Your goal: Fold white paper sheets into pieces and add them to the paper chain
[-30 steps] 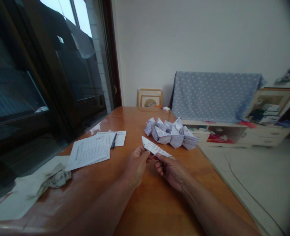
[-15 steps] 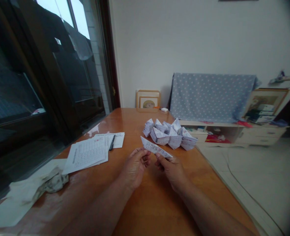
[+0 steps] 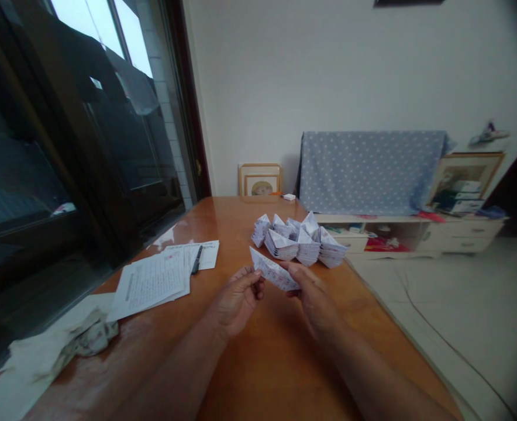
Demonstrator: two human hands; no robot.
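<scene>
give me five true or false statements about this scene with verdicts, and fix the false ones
1. The left hand and right hand both hold the folded paper. True.
2. A dark pen lies left of the paper stacks. True.
3. The right hand grips the dark pen. False: its fingers hold the folded paper.
4. The paper stacks sit on the floor. False: they are on the wooden table.
5. The blue-grey cloth is patterned. True.

Glossy brown wooden table [image 3: 267, 368]. Right of middle, clustered stacks of folded paper [image 3: 282, 247]. Left, overlapping printed sheets [image 3: 148, 286]. Near left, white paper [image 3: 15, 394] with crumpled greyish bundle [image 3: 94, 339] at its right edge. Far end, small white object [image 3: 289, 197].
</scene>
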